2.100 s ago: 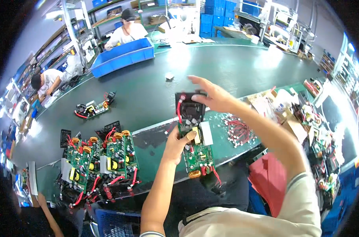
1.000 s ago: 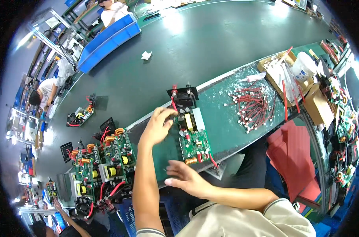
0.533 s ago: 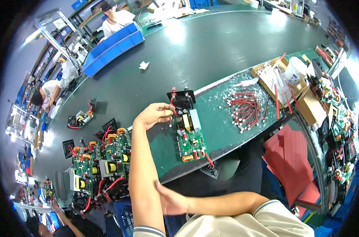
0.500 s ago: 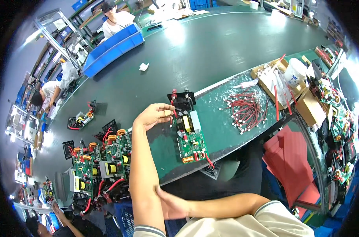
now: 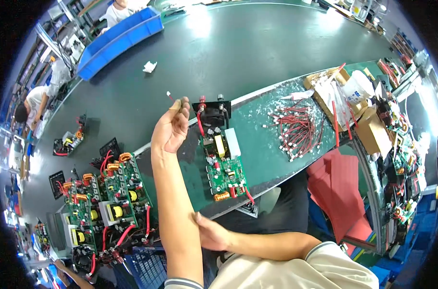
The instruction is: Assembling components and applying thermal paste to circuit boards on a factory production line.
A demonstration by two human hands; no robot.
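My left hand (image 5: 172, 126) is raised at the left of a green circuit board, its fingers pinched on a short thin red cable (image 5: 171, 97) with a small white connector at its end. The circuit board (image 5: 227, 176) lies flat on the bench, carrying a yellow transformer, a pale metal block and orange coils. At its far end a black panel (image 5: 213, 115) with red and black terminals stands upright. My right hand (image 5: 214, 233) is against the inner side of my left forearm, thumb up; its other fingers are hidden behind that arm.
Red cables with white connectors (image 5: 298, 130) lie heaped at right, near a glue tube (image 5: 298, 95), a cardboard box (image 5: 320, 79) and a white tub (image 5: 358, 86). Several assembled boards (image 5: 115, 192) stand at left. A blue bin (image 5: 120, 43) sits across the belt; red sheets (image 5: 339, 192) are below right.
My left hand has moved from the board's terminal end to the left and turned palm toward me, carrying the small cable off. The view has shifted; my right hand stays by the left forearm.
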